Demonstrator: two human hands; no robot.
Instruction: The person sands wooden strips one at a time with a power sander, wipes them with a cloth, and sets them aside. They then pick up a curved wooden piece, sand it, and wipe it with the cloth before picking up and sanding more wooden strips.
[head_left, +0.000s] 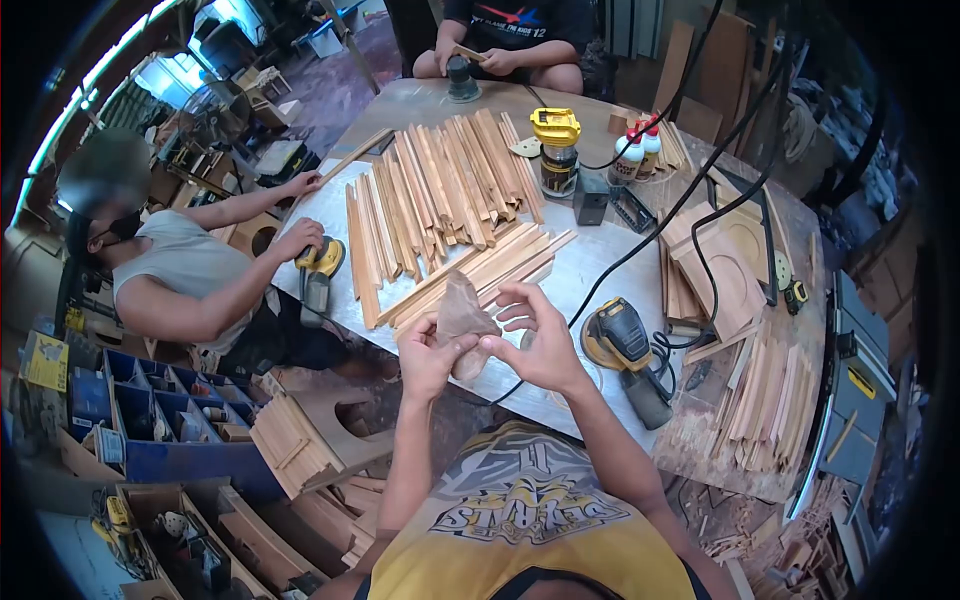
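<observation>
Brown sheet (466, 308) is standing left of the nearest sander (622, 335); your left hand (426, 362) is clamping fingers on it, right hand (543, 340) holding fingers apart. You should be supporting it evenly.

Brown handheld piece (466, 308), white bottles (627, 162) (red caps (634, 133)), blue bin (200, 462), yellow, grey-patterned shirt (600, 560)

Sanders (618, 335) and wood strips (447, 185) show a workshop.

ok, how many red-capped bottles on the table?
2: front bottle and rear bottle, both right of the yellow-topped tool. Others could be hidden behind them.
</observation>
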